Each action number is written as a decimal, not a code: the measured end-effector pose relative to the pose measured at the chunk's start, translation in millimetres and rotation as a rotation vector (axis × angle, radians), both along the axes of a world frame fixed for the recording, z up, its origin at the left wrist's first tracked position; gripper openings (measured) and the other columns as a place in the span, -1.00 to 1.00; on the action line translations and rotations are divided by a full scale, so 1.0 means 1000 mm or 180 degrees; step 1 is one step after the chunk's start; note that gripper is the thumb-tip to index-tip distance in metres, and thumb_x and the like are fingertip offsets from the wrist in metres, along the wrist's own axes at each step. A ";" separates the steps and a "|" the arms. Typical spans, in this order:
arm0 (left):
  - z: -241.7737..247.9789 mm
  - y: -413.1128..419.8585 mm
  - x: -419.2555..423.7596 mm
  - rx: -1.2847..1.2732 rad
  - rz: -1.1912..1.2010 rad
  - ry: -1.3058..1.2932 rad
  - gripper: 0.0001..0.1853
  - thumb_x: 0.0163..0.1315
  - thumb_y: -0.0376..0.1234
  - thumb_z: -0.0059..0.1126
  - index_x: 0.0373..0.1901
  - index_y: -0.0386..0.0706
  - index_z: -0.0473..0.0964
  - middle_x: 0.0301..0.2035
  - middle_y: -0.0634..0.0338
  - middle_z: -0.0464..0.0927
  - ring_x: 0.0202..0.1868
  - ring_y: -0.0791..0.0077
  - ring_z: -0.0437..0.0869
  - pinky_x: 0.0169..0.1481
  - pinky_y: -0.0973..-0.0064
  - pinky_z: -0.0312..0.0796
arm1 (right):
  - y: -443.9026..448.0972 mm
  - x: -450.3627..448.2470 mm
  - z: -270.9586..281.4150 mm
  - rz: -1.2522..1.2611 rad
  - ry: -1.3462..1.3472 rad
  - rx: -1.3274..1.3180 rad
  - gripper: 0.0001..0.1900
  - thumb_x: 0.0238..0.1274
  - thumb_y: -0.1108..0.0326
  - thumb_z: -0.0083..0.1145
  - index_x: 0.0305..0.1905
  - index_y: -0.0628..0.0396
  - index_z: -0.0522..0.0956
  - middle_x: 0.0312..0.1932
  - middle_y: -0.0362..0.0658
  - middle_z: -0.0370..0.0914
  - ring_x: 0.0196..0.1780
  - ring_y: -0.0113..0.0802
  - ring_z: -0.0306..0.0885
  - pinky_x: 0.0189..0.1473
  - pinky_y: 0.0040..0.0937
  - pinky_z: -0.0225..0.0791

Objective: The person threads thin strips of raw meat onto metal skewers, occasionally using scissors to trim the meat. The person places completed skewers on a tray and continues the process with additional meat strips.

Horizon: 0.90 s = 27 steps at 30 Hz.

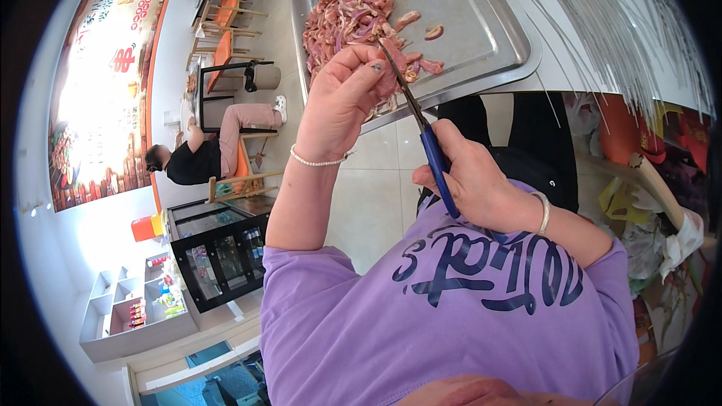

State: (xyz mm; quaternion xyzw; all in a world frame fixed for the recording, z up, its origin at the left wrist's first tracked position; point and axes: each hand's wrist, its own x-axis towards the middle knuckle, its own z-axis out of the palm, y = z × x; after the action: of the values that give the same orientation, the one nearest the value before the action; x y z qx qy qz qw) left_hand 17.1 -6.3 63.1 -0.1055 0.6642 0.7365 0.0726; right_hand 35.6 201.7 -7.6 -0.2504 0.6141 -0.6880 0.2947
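Observation:
A slice of raw meat (388, 80) is pinched between the thumb and fingers of my left hand (347, 87), over the edge of a metal tray (479, 80). My right hand (471, 172) grips scissors (431, 152) with blue handles. Their dark blades reach up across the meat slice, close to my left fingertips, and look nearly together. Behind my left hand, a pile of raw meat strips mixed with sliced red onion (350, 17) covers the left part of the tray. Several loose strips and an onion piece (434, 32) lie to its right.
Many thin metal skewers (609, 17) lie spread on the white tabletop right of the tray, some jutting past its edge. Plastic bags (637, 214) crowd the lower right. Across the room, a person (194, 158) sits at a table near orange chairs (221, 56) and a glass-door fridge (223, 262).

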 end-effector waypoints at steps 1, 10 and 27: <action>0.001 -0.001 -0.001 0.0015 0.0027 -0.0018 -0.92 0.44 -0.41 0.09 -0.12 -0.21 0.46 -0.29 0.30 0.52 -0.28 0.62 0.47 -0.06 0.60 0.42 | 0.000 0.001 -0.002 0.0004 -0.0181 -0.0137 -0.64 0.34 0.29 0.29 -0.21 0.25 0.28 -0.50 0.02 0.59 -0.48 -0.17 0.58 -0.40 -0.29 0.38; 0.006 -0.017 -0.012 0.0259 -0.0342 -0.0185 -0.93 0.40 -0.44 0.11 -0.15 -0.22 0.46 -0.35 0.31 0.46 -0.32 0.60 0.41 -0.18 0.62 0.32 | 0.002 -0.003 -0.010 0.0042 -0.0379 -0.0280 -0.60 0.25 0.20 0.40 -0.26 0.22 0.35 -0.54 -0.03 0.55 -0.51 -0.32 0.50 -0.42 -0.36 0.36; 0.007 -0.058 -0.017 0.0198 -0.0529 -0.0874 -0.75 0.39 -0.35 0.19 0.02 -0.24 0.44 -0.36 0.31 0.43 -0.42 0.68 0.35 -0.31 0.71 0.25 | -0.004 -0.013 -0.015 0.0273 -0.1384 -0.0665 -0.67 0.39 0.24 0.28 -0.12 0.34 0.47 -0.30 -0.13 0.72 -0.22 -0.61 0.62 -0.20 -0.59 0.48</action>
State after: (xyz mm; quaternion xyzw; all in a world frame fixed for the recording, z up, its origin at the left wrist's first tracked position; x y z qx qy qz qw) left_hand 0.2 -64.3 70.0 -0.1475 0.6313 0.7269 0.2266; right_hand 23.0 197.6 -22.8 -0.1513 0.4505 -0.7723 0.4215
